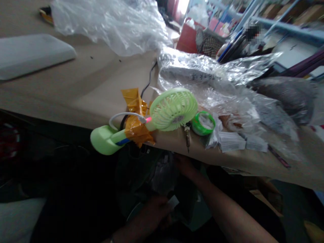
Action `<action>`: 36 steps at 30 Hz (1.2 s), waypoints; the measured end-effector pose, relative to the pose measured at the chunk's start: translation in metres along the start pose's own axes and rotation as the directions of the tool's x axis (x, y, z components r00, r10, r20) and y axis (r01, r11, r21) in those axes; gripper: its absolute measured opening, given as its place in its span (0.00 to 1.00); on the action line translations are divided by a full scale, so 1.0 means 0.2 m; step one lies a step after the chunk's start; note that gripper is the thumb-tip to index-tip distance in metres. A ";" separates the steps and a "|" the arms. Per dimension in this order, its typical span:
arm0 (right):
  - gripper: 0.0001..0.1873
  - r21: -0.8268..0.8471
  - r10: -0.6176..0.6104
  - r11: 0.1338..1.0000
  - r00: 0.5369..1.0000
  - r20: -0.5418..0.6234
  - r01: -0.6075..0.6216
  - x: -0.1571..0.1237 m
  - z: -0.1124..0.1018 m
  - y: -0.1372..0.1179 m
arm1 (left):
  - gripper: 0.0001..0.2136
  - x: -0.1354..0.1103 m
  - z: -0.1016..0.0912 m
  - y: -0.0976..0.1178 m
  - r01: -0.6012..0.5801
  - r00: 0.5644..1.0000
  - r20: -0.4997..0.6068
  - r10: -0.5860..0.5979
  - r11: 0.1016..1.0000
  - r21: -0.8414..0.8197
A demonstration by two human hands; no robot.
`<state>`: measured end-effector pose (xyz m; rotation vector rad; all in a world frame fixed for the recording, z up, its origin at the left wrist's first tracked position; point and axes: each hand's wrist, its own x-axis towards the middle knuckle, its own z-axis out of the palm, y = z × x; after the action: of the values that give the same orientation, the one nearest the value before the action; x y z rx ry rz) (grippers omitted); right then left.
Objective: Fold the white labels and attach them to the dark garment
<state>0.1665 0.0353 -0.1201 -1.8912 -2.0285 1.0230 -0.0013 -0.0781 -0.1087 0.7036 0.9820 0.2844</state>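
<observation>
Low in the shadow below the table edge, my left hand (157,206) is closed, with a small white slip (173,202) sticking out at its fingers. Farther forward, my right hand (185,166) reaches in close under the table edge; its fingers are lost in the dark. Between and ahead of the two hands is a greyish clear plastic bag (164,173), dimly lit. Whether my right hand touches this bag cannot be made out.
A light green fan (173,109) is fixed at the table edge with brown tape (138,126). Beside it are a soldering iron (187,137), a green tape roll (203,123) and stacks of white labels (231,141). Clear plastic sheeting (108,23) covers the table's back.
</observation>
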 end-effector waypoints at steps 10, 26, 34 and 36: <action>0.06 -0.211 -0.502 0.863 0.727 -0.469 0.459 -0.64 -0.58 -0.14 | 0.26 -0.01 -0.01 0.14 -0.080 0.997 -0.012 0.079 0.996 -0.028; 0.07 -0.482 -0.531 0.842 0.534 -0.658 0.243 -0.43 -0.77 -0.06 | 0.13 -0.07 0.36 0.70 -0.119 0.984 -0.166 0.070 0.945 -0.306; 0.09 -0.266 -0.506 0.824 0.436 -0.745 0.501 -0.51 -0.78 -0.08 | 0.09 -0.08 0.48 0.83 -0.081 0.987 -0.156 0.024 0.926 -0.368; 0.09 -0.245 -0.560 0.771 0.442 -0.701 0.588 -0.56 -0.75 -0.12 | 0.07 -0.08 0.49 0.85 -0.093 0.992 -0.115 0.050 0.905 -0.415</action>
<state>0.2511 -0.0155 0.0414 -1.0910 -1.8311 0.0351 0.0873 -0.0006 0.0498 0.3317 0.9514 0.5831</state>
